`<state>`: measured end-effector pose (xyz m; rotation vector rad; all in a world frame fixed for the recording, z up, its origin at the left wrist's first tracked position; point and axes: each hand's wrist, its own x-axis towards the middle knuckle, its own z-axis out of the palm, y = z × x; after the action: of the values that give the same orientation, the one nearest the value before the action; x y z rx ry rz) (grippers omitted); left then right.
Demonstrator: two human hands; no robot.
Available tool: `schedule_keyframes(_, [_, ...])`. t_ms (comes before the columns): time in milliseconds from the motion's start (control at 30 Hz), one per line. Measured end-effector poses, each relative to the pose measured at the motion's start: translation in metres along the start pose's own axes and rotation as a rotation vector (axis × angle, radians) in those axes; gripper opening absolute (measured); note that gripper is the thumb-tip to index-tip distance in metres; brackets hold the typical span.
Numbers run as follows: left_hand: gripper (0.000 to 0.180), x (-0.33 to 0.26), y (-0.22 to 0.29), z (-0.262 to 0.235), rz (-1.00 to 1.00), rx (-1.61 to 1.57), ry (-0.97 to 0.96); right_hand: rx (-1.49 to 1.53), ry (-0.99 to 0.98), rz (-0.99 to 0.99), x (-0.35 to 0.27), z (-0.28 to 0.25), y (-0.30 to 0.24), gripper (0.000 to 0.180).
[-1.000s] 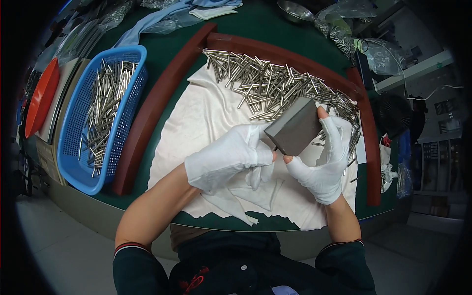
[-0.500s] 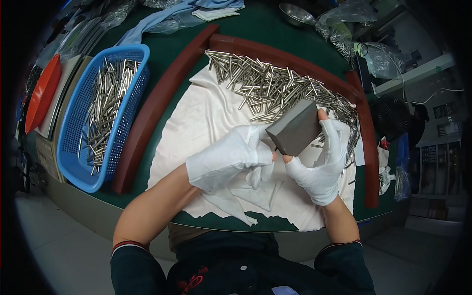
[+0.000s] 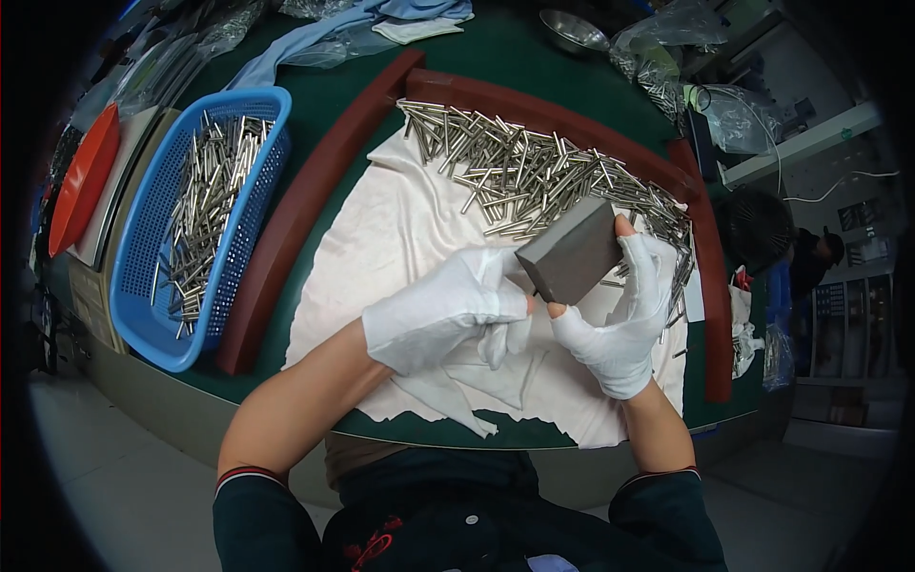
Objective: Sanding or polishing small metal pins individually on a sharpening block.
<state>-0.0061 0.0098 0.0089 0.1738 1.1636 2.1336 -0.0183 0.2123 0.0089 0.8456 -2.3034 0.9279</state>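
A dark grey rectangular block, like an abrasive stone, is tilted above the white cloth. My right hand, in a white glove with bare fingertips, grips it by its right side between thumb and fingers. At the block's lower left corner is my left hand, gloved the same way, its fingers curled and pressed together. Whatever those fingers hold is hidden. Beyond both hands, many short shiny metal pins are heaped on the white cloth.
Dark red wooden rails frame the cloth on three sides of the green table. To the left stands a blue plastic basket of metal pins, beside an orange-red tray. A metal bowl sits at the far side.
Both hands and the block have hardly moved. A small dark tip that showed by the left fingers under the block's corner is now out of sight. A person appears at the far right.
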Motion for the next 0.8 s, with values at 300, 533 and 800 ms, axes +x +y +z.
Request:
schedule_keyframes(300, [0.055, 0.001, -0.006, 0.006, -0.019, 0.032, 0.116, 0.012, 0.033, 0.002, 0.001, 0.001, -0.002, 0.087])
schedule_keyframes(533, [0.056, 0.001, -0.009, 0.004, -0.006, 0.065, 0.143, -0.070, 0.063, -0.045, 0.002, 0.003, -0.006, 0.089])
schedule_keyframes(800, [0.052, 0.000, -0.003, 0.002, -0.019, 0.082, 0.100, -0.052, 0.075, -0.046, 0.004, 0.005, -0.007, 0.089])
